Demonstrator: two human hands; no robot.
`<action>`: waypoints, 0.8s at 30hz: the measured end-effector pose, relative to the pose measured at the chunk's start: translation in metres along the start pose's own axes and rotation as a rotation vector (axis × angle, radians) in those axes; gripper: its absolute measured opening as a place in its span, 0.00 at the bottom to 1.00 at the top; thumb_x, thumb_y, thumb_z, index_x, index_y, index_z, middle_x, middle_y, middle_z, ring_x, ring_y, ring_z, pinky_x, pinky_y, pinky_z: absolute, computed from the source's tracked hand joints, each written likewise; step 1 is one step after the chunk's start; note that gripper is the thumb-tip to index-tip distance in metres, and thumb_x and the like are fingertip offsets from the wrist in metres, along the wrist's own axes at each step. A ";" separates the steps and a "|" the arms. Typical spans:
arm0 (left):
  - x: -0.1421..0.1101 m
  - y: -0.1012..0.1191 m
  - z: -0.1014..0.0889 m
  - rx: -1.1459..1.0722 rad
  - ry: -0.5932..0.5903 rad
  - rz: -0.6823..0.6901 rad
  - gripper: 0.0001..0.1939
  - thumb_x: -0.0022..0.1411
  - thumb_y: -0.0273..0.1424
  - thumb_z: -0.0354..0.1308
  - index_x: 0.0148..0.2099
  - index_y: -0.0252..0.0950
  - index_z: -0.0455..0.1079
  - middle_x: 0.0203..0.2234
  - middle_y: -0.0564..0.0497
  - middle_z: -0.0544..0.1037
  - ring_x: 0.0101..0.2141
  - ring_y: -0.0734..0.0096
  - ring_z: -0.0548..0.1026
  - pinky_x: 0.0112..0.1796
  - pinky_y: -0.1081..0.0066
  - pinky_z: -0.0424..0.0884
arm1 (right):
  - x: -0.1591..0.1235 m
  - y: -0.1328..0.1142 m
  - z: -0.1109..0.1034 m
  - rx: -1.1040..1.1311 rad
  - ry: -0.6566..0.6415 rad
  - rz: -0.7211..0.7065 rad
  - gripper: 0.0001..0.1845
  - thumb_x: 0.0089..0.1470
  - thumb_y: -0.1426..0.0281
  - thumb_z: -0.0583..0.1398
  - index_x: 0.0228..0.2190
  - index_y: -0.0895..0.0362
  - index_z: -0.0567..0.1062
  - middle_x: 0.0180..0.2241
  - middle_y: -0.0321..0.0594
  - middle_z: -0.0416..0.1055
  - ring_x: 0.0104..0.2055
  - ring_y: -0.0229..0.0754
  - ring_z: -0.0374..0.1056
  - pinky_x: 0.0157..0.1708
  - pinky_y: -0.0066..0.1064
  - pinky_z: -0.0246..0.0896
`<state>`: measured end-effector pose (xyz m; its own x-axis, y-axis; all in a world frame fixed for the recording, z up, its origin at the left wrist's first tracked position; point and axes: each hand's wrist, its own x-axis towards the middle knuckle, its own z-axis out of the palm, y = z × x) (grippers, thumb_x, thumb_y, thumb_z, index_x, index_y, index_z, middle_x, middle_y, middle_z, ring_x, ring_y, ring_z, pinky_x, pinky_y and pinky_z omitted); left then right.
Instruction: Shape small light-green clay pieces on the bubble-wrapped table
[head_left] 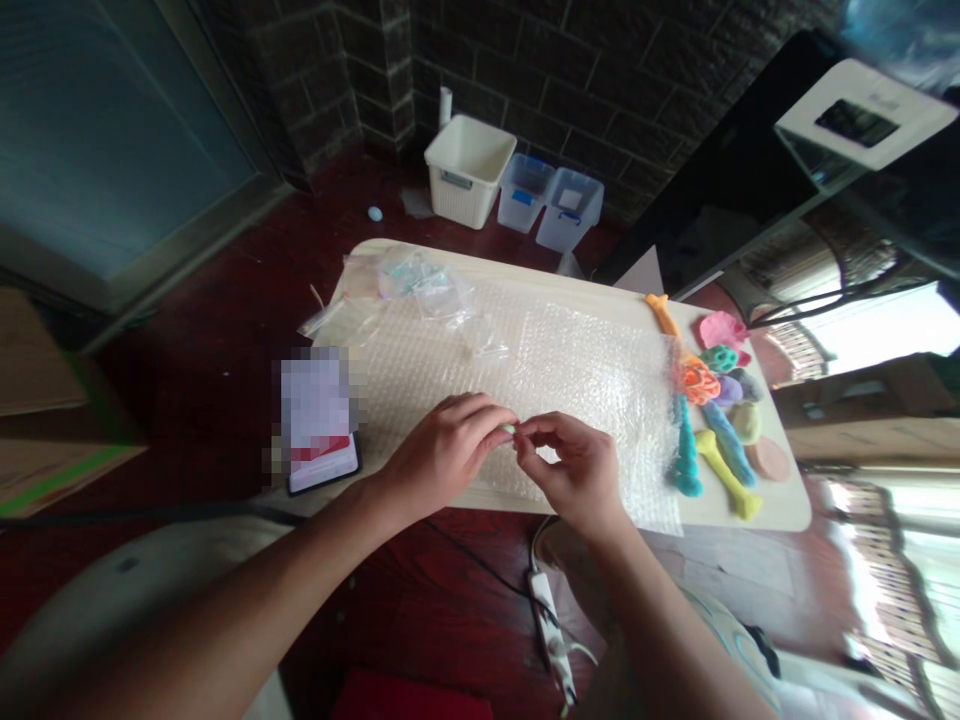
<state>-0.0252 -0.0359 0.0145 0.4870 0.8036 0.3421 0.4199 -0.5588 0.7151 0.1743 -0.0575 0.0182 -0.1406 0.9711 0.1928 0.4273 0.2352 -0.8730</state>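
My left hand [442, 450] and my right hand [574, 470] meet over the near edge of a small light table [780, 505]. Both pinch a tiny pale green bit of clay [509, 430] between their fingertips. Under them lies a sheet of bubble wrap [555, 360] that covers most of the table top. At the table's right end sit several coloured clay shapes [716, 400]: orange, pink, teal, purple, yellow and blue pieces, some long and bone-like.
A phone [319, 425] rests at the table's left near corner. Empty clear plastic bags [409, 285] lie at the far left. On the dark red floor beyond stand a white basket [469, 168] and two clear bins [551, 200]. A power strip [551, 625] lies below the table.
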 end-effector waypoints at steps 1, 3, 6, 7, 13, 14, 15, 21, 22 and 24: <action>0.000 0.000 0.000 -0.002 0.002 -0.004 0.07 0.74 0.26 0.55 0.50 0.33 0.74 0.41 0.46 0.80 0.43 0.62 0.79 0.45 0.63 0.74 | 0.000 0.000 0.001 0.061 -0.004 0.048 0.02 0.58 0.71 0.68 0.36 0.55 0.82 0.32 0.41 0.82 0.31 0.41 0.78 0.34 0.33 0.75; 0.000 -0.001 0.000 -0.020 0.018 -0.012 0.06 0.74 0.25 0.56 0.50 0.34 0.74 0.41 0.46 0.80 0.43 0.63 0.79 0.45 0.64 0.74 | 0.001 0.000 0.001 0.198 -0.007 0.131 0.05 0.57 0.68 0.69 0.36 0.56 0.82 0.33 0.42 0.83 0.32 0.42 0.78 0.34 0.34 0.76; 0.000 -0.002 0.001 -0.059 0.050 -0.018 0.06 0.72 0.25 0.59 0.50 0.35 0.74 0.41 0.47 0.80 0.43 0.64 0.79 0.45 0.65 0.74 | 0.004 -0.003 -0.001 0.354 -0.002 0.222 0.08 0.55 0.65 0.71 0.35 0.56 0.83 0.31 0.42 0.82 0.31 0.41 0.77 0.33 0.34 0.76; 0.000 -0.003 0.002 -0.066 0.054 -0.020 0.06 0.72 0.24 0.59 0.50 0.36 0.74 0.41 0.48 0.80 0.43 0.64 0.79 0.45 0.66 0.74 | 0.005 -0.003 -0.002 0.380 -0.004 0.243 0.08 0.55 0.64 0.71 0.34 0.56 0.83 0.29 0.41 0.82 0.30 0.41 0.77 0.32 0.33 0.75; -0.001 -0.002 0.003 -0.077 0.051 -0.027 0.08 0.68 0.21 0.63 0.48 0.36 0.74 0.40 0.48 0.81 0.43 0.64 0.80 0.45 0.67 0.75 | 0.006 -0.004 0.003 0.397 -0.006 0.273 0.08 0.52 0.65 0.72 0.30 0.56 0.81 0.25 0.37 0.78 0.25 0.37 0.72 0.27 0.30 0.70; -0.001 -0.001 0.003 -0.074 0.047 -0.029 0.08 0.68 0.21 0.63 0.48 0.36 0.74 0.40 0.48 0.80 0.42 0.64 0.80 0.44 0.67 0.75 | 0.005 -0.003 0.005 0.390 0.002 0.267 0.08 0.52 0.66 0.72 0.30 0.56 0.80 0.25 0.37 0.77 0.25 0.37 0.71 0.27 0.29 0.69; -0.001 -0.001 0.003 -0.070 0.043 -0.029 0.08 0.68 0.21 0.62 0.47 0.36 0.75 0.39 0.48 0.80 0.42 0.64 0.80 0.44 0.67 0.75 | 0.005 -0.003 0.006 0.383 0.009 0.261 0.08 0.51 0.67 0.72 0.29 0.56 0.80 0.25 0.36 0.77 0.25 0.36 0.70 0.26 0.28 0.68; -0.001 -0.003 0.004 -0.060 0.061 -0.021 0.07 0.70 0.22 0.61 0.48 0.35 0.75 0.40 0.48 0.81 0.42 0.66 0.80 0.44 0.67 0.75 | 0.005 -0.002 0.004 0.392 -0.014 0.260 0.10 0.53 0.64 0.72 0.35 0.56 0.82 0.31 0.41 0.81 0.31 0.39 0.75 0.32 0.30 0.73; -0.001 -0.004 0.004 -0.054 0.068 -0.013 0.07 0.70 0.22 0.61 0.49 0.35 0.75 0.40 0.48 0.81 0.42 0.66 0.80 0.44 0.67 0.75 | 0.005 -0.002 0.002 0.392 -0.024 0.274 0.11 0.53 0.63 0.72 0.35 0.57 0.83 0.31 0.42 0.82 0.30 0.40 0.76 0.32 0.31 0.74; -0.001 -0.005 0.004 -0.031 0.088 0.013 0.07 0.70 0.23 0.61 0.49 0.34 0.76 0.40 0.47 0.82 0.41 0.65 0.80 0.43 0.67 0.76 | 0.005 -0.001 0.000 0.387 -0.033 0.312 0.13 0.53 0.61 0.73 0.36 0.57 0.84 0.30 0.43 0.83 0.27 0.40 0.75 0.29 0.32 0.74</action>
<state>-0.0247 -0.0351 0.0077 0.4229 0.8117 0.4027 0.3891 -0.5641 0.7283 0.1729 -0.0525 0.0196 -0.0899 0.9895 -0.1131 0.0920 -0.1049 -0.9902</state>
